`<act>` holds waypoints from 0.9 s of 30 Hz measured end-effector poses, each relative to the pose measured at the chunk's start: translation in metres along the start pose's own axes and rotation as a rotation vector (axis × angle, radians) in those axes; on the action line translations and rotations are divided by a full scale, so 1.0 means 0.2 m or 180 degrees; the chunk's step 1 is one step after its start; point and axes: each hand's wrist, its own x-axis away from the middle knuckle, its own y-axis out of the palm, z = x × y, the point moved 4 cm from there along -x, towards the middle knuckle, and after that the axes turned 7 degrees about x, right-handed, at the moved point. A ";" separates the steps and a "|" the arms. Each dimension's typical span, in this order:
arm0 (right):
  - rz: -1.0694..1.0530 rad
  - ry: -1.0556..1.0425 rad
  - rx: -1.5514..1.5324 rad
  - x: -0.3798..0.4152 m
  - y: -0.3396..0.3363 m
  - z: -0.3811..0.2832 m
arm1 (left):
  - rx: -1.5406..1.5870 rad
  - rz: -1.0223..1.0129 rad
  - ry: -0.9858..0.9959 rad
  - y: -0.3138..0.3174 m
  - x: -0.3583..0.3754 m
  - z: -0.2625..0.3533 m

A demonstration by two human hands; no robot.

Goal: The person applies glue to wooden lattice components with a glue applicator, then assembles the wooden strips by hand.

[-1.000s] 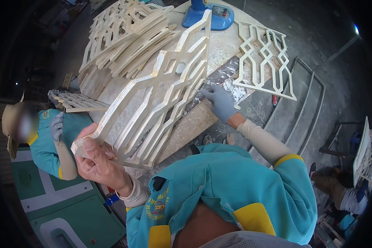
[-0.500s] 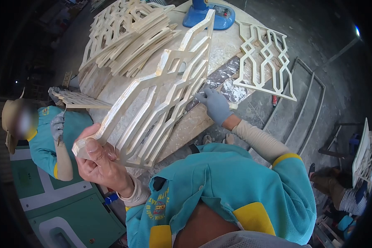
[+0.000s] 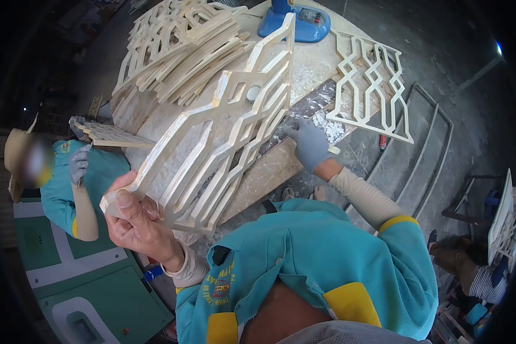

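My bare left hand (image 3: 140, 221) grips the lower left corner of a pale wooden lattice panel (image 3: 209, 106), which is held up at a slant. Whitish filler marks its long left edge. Just right of the panel, my gloved right hand (image 3: 311, 143) is partly closed over the dark, filler-smeared board (image 3: 315, 100). A pale end (image 3: 333, 150) sticks out beside its palm; what it belongs to is hidden. White filler (image 3: 332, 129) lies on the board by this hand.
Lattice panels (image 3: 183, 54) are stacked at the table's upper left. A blue device (image 3: 295, 26) stands at the far edge; another lattice panel (image 3: 372, 86) lies at right. A co-worker (image 3: 80, 178) at left holds a panel (image 3: 117, 136). Metal frames (image 3: 424, 149) lie beyond the table's right side.
My right hand has shifted slightly right, away from the lattice panel. The panel in my left hand has turned a little, showing more of its face.
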 end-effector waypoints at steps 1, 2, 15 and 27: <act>-0.0007 0.0012 0.0003 -0.02 -0.01 0.00 | 0.0003 -0.0010 -0.0010 0.00 0.00 0.00; 0.0010 0.0120 0.0014 -0.04 -0.01 0.00 | 0.0015 -0.0025 -0.0008 0.01 0.00 0.01; -0.0418 0.0387 -0.0096 -0.10 0.05 0.02 | -0.0027 -0.0077 0.0148 0.03 0.01 0.03; -0.0384 0.0212 0.0150 -0.05 0.00 -0.07 | 0.0062 -0.0041 0.0022 0.02 -0.02 -0.01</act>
